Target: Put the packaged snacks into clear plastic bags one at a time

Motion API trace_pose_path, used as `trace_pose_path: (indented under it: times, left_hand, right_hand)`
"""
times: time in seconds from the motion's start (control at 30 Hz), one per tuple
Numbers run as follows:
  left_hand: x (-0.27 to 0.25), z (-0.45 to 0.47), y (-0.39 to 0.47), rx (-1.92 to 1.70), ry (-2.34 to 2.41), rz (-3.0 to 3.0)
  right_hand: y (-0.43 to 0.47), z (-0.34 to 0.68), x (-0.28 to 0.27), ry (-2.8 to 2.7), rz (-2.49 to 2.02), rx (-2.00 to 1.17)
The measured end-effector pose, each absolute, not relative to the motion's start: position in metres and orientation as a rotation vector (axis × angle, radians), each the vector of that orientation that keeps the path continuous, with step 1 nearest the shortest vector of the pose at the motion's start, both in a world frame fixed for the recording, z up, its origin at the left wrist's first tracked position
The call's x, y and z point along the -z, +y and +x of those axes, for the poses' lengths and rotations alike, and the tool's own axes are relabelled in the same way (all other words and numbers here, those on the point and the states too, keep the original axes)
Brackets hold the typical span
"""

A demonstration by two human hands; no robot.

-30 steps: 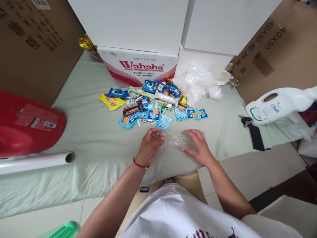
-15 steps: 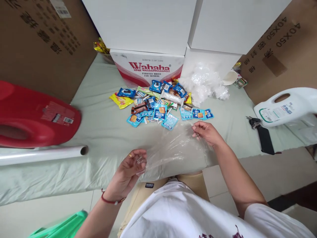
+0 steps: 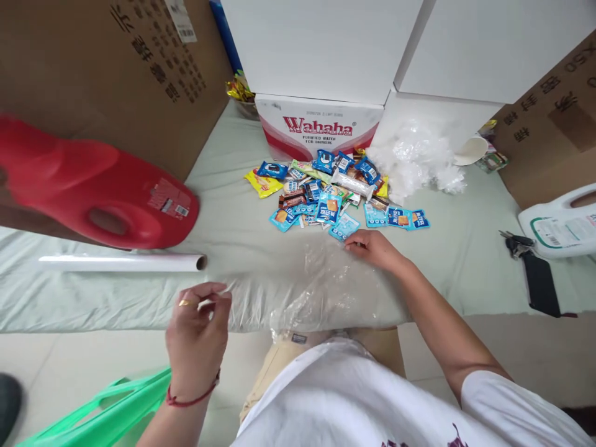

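The clear plastic film lay spread and wrinkled over the front of the pale green cloth, the right hand pinching its far edge just beside a light-blue snack packet. The left hand hovered near the white roll, thumb and forefinger curled towards each other; whether they gripped any film I could not tell.
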State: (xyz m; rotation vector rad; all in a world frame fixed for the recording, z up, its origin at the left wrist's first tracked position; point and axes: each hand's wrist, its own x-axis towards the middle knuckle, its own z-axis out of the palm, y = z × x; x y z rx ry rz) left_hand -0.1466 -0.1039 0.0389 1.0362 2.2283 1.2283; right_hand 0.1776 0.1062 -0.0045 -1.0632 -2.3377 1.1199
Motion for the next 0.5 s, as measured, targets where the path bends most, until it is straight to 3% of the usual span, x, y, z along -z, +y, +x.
trace_pose_path:
  times: [0.07,0.2,0.37,0.5]
  left_hand:
    - [-0.051,-0.125,-0.087,-1.325,2.033,1.198]
    - [-0.035,-0.065,-0.041,-1.174,1.541,1.593]
    - [0.025,-0.026,-0.004,-0.778,1.717,1.935]
    - [0.041,-0.029,-0.007,-0.665,1.792,2.035]
  right_hand:
    - [0.112,0.175,0.001,-2.471,-0.927,-1.047]
    - [0.121,0.169,-0.014,-2.547,-0.96,-0.793]
    - [0.088,0.174,-0.028,-2.34,-1.228,-0.297]
    - [0.024,0.185,-0.001,-2.383,-1.183,-0.347]
